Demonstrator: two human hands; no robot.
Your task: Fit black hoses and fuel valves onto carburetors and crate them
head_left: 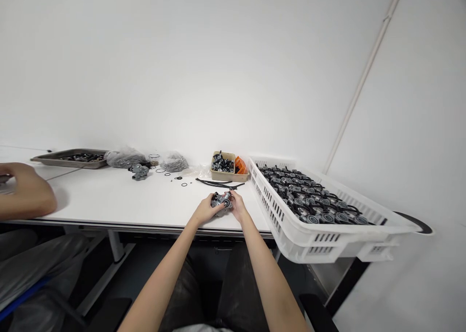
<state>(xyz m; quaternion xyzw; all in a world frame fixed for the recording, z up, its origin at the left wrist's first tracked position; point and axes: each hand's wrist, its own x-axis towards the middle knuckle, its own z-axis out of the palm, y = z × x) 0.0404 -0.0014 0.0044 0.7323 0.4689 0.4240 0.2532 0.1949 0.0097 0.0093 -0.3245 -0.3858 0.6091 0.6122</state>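
Near the table's front edge, my left hand (207,210) is closed round one side of a grey metal carburetor (221,203) with black parts, its thumb across the front. At the carburetor's right side, my right hand (237,206) grips it with bent fingers near its top. Part of the carburetor is covered by my fingers. Just behind my hands, several thin black hoses (220,183) lie on the white table (138,201).
On my right stands a large white crate (291,232) filled with carburetors. Behind the hoses are a beige bin (229,175) of small black parts and an orange basket (240,165). Leftward lie plastic bags (125,157), rubber rings (184,184), a metal tray (98,165) and another person's arm (29,191).
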